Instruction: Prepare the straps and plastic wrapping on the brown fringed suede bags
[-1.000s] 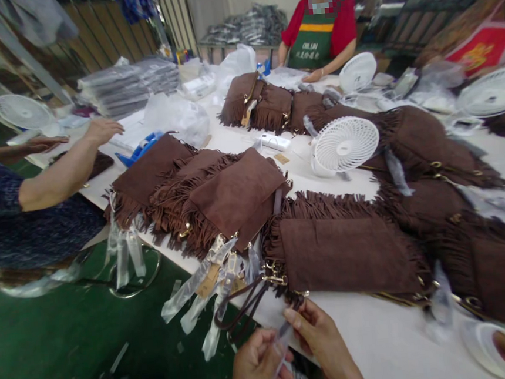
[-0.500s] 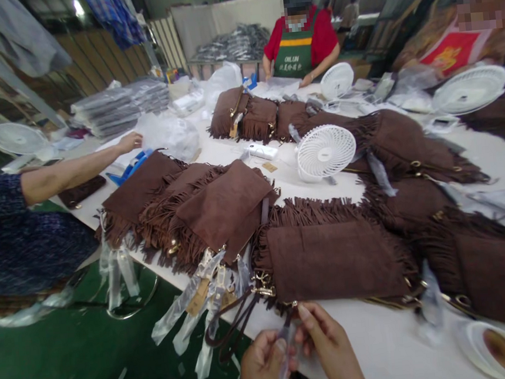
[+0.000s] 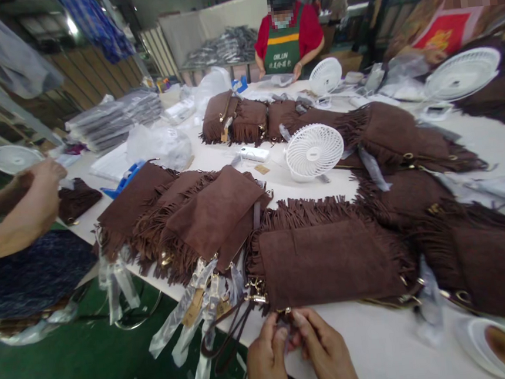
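Note:
A brown fringed suede bag (image 3: pixel 325 263) lies flat on the table directly in front of me. At its near edge, by a small gold zipper end, my left hand (image 3: pixel 267 356) and my right hand (image 3: pixel 326 348) meet with fingers closed. My left fingers pinch a zipper pull in a thin clear plastic sleeve (image 3: pixel 286 331). Opposite, my right thumb and fingers pinch the same pull close to the bag; the fingers largely hide it. Gold clasps (image 3: pixel 256 290) and a brown wrist strap (image 3: pixel 228 339) hang at the bag's left corner.
More fringed bags (image 3: pixel 213 213) lie to the left, their plastic-wrapped tags (image 3: pixel 196 306) hanging over the edge. Others lie right (image 3: pixel 498 268). A white fan (image 3: pixel 314 150) stands beyond; a round container (image 3: pixel 498 345) sits near right. Co-workers work at the left (image 3: pixel 24 203) and across (image 3: pixel 286 45).
My left hand has moved up along the plastic sleeve to the bag's edge, and my hands are closer together. The left co-worker's arm has drawn back from the plastic bag.

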`<state>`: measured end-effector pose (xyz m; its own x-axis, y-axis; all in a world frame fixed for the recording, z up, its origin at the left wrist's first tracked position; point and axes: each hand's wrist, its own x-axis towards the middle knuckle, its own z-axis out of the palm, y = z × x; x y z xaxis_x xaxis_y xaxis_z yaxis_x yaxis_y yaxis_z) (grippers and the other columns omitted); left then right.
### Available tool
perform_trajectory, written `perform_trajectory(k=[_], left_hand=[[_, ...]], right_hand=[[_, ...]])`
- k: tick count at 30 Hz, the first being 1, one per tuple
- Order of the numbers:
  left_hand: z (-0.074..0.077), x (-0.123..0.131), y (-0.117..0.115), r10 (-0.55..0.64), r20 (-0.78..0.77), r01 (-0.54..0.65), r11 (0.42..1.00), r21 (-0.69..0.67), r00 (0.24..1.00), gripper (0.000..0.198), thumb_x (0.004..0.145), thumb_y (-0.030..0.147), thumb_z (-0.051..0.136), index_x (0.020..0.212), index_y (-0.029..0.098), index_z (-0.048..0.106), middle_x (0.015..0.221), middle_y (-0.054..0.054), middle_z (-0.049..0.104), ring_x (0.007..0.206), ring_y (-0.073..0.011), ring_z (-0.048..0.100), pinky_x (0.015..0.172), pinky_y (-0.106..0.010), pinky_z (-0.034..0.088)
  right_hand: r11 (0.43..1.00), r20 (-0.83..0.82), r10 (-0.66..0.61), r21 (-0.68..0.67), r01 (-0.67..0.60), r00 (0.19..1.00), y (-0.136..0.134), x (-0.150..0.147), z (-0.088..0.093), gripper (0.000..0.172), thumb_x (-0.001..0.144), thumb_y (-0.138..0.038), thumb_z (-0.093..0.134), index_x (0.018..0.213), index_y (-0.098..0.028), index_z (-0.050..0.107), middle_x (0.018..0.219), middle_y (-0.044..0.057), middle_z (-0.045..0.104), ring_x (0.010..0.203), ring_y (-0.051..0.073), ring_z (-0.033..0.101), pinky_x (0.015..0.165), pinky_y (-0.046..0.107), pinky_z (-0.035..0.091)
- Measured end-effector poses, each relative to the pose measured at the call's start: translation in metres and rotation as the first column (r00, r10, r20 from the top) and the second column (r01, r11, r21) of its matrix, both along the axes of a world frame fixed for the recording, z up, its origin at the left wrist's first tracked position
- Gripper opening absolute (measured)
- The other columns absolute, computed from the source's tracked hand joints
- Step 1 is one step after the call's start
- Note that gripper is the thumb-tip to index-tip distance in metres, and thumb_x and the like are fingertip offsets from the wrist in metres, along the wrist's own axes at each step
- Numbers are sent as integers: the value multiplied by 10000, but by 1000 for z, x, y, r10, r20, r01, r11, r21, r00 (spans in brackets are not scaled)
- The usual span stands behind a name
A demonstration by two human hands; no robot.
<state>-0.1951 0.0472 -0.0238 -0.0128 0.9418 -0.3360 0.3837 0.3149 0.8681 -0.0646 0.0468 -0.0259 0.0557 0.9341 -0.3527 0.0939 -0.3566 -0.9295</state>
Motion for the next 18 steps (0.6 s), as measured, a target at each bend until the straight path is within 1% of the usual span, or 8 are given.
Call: perform_trajectory(k=[4,6,8,10,12,14,16,18], left_hand=[[-1,4,-2,76,-43,-75,996,43,996,419,873,441,470,1184,206,625,1083,-84,732,988,-251,679,823,-279,515],[-5,5,-5,130,-55,-127,990,56,990,432,872,427,471,1199,184,614,1116,-102,717,1028,-257,663,859,-293,498],[-8,6,-7,155,-48,-153,988,37,987,436,872,425,469,1200,173,607,1116,-114,715,1032,-266,656,870,-315,489],[-8,9,-6,150,-1,-150,989,-7,989,430,863,436,484,1180,174,611,1106,-119,715,1022,-273,653,872,-329,484],[-6,12,-2,149,87,-146,988,-46,985,404,850,441,509,1140,184,621,1113,-115,707,1033,-269,641,885,-323,476],[-1,16,2,163,183,-151,986,-76,969,357,841,426,525,1086,188,630,1096,-104,704,1039,-260,628,898,-310,463],[4,20,6,170,239,-149,983,-104,956,317,838,415,530,1027,182,631,1018,-92,711,983,-254,633,870,-308,464],[8,22,10,160,249,-134,984,-116,955,297,838,421,531,973,176,630,948,-82,709,916,-249,632,833,-311,465]], right_hand=[[998,8,29,51,-30,1000,1,3,-1,368,924,-500,410,1000,-214,628,697,-4,635,641,162,575,580,232,442],[999,-19,37,21,-37,999,0,3,-4,364,917,-501,420,1051,-219,607,710,-2,635,647,168,580,557,233,447],[999,-48,40,-20,-41,998,-4,4,-9,362,907,-490,433,1109,-224,572,720,0,640,645,176,587,538,240,457],[999,-27,35,-25,-36,999,-9,5,-13,330,897,-455,452,1108,-226,563,786,15,656,669,180,605,577,255,484],[999,35,28,18,-29,999,-12,6,-14,268,879,-408,485,1050,-227,581,905,37,659,737,181,625,672,270,505],[998,71,13,66,-18,997,-14,7,-14,212,864,-378,508,980,-227,603,970,45,640,794,182,632,730,272,503],[997,57,4,79,-8,998,-13,6,-13,188,854,-371,521,916,-223,619,932,38,630,797,181,630,732,266,496],[999,8,-11,52,11,1000,-10,5,-13,194,846,-382,530,855,-213,625,867,30,627,777,183,625,724,265,489]])
